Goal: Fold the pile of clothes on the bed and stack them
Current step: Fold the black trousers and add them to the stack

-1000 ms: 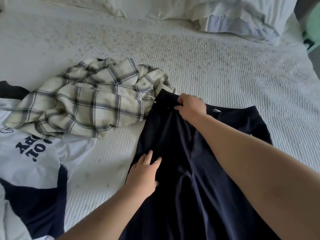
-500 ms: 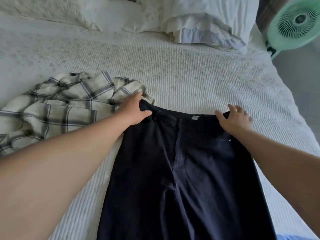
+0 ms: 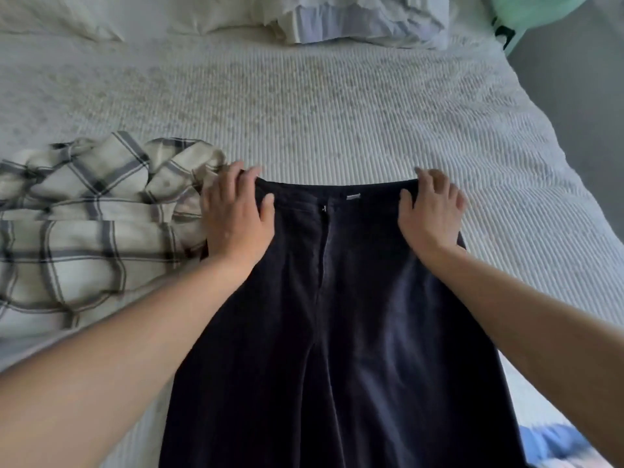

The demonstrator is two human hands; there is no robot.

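Dark navy trousers (image 3: 351,332) lie flat on the bed with the waistband away from me and the legs running off the bottom of the view. My left hand (image 3: 236,214) lies on the left corner of the waistband, its fingertips curled over the top edge. On the right corner my right hand (image 3: 430,211) does the same, fingers hooked over the waistband edge. A crumpled cream and grey plaid shirt (image 3: 91,224) lies on the bed to the left, touching my left hand.
The white ribbed bedspread (image 3: 337,109) stretches beyond the trousers to pillows (image 3: 354,18) at the head of the bed. A mint green fan (image 3: 533,11) stands off the bed's top right corner. A bit of blue fabric (image 3: 553,444) shows at bottom right.
My left hand went from the trouser leg up to the left waistband corner, and my right hand from the waistband's middle to its right corner. The trousers now lie straight. The printed shirt left the view.
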